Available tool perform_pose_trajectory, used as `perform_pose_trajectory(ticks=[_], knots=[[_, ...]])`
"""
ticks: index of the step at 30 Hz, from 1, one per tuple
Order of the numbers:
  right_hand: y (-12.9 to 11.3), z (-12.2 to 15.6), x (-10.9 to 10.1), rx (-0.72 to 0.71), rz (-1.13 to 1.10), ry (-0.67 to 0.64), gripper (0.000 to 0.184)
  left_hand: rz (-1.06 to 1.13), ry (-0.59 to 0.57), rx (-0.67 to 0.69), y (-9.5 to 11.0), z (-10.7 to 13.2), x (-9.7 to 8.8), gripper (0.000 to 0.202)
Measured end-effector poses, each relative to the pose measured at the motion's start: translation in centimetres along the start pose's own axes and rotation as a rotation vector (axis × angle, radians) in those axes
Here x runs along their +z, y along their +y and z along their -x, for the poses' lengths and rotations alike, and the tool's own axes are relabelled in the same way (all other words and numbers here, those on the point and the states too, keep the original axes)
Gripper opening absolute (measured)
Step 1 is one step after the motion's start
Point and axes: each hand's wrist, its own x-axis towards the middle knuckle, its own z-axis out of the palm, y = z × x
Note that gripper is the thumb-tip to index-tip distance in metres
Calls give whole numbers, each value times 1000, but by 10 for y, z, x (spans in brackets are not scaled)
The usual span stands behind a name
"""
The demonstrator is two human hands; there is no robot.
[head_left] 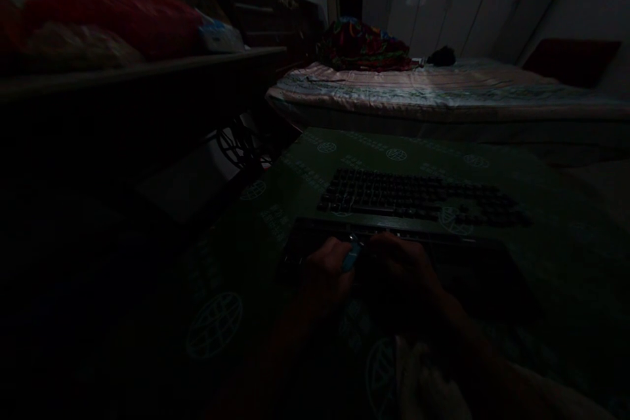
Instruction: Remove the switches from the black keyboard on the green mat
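The room is very dark. My left hand and my right hand meet close together low in the middle, over a dark flat device lying on a green printed mat. Both hands look closed around a small blue object between them; I cannot make out what it is. Just beyond the hands lies a separate black keyboard panel on the same mat.
A bed with a striped sheet and a heap of colourful cloth stands behind the mat. At the left, a dark shelf carries red and pale bundles. Tangled cables lie beside the mat. White cloth covers my lap.
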Motion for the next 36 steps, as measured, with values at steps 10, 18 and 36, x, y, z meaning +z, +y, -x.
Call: perform_pose_trajectory(ticks=[10,18,36], knots=[[-2,3,-8,10,48,-16,20,20,-56,29,1,2,2,17],[-9,0,-12,12,44,-56,18,13,-171,0,1,4,-8,10],[-4,2,-3,-76,163,-56,20,72,62,15,-8,2,-9,21]])
